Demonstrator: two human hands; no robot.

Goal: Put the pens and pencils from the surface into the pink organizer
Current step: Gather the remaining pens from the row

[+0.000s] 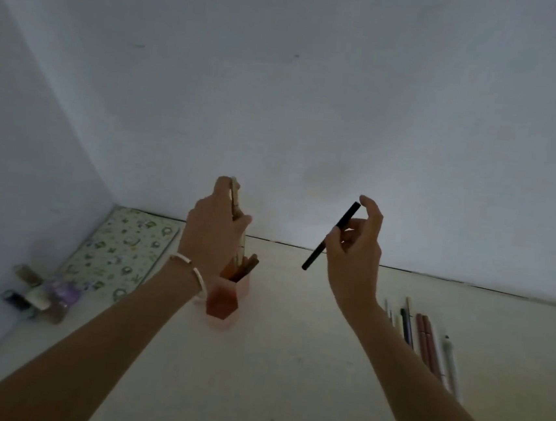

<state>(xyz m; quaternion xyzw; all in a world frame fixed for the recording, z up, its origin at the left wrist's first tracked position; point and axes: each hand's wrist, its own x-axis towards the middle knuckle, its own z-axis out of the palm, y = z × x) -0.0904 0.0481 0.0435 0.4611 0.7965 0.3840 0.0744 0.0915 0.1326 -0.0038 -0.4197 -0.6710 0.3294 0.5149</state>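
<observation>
Head view showed a dim scene with the pink organizer (227,302) standing on the pale worktop (272,362), close to the back wall. Several brownish pens or pencils (245,270) already stood in it, leaning up and to the right. Directly above the organizer, the left hand (211,234) was closed around a pale, cream-coloured pen (235,199); its long axis ran nearly upright, the lower end reaching down into the organizer's mouth and the upper end poking above the fingers (245,222). A light bracelet (189,269) circled that wrist. To the right of the organizer and raised above the worktop, the right hand (356,251) pinched a black pen (332,236), which slanted from lower left to upper right, its lower tip aimed toward the organizer. Farther right of the organizer, a row of pens and pencils (426,343) lay flat, side by side, pointing roughly toward the wall. Left of the organizer lay a patterned notebook (123,249), with small blurred items (41,292) beyond it.
</observation>
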